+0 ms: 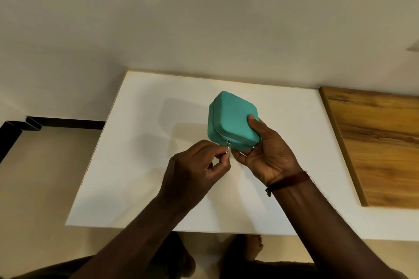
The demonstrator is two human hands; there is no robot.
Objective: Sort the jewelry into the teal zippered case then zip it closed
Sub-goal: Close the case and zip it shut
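Observation:
The teal zippered case [233, 118] is lifted above the white table [136, 165], lid down and tilted toward me. My right hand [265, 154] cups it from below and the right, thumb on the lid. My left hand [199, 165] pinches the small metal zipper pull [228, 147] at the case's near left corner. A short stretch of the zip along the near edge looks parted. No loose jewelry shows on the table.
A wooden board [381, 142] lies on the right side of the table. A plain wall rises behind the table's far edge. A dark metal frame [34, 124] sits at floor level to the left. My knees and feet show below the near edge.

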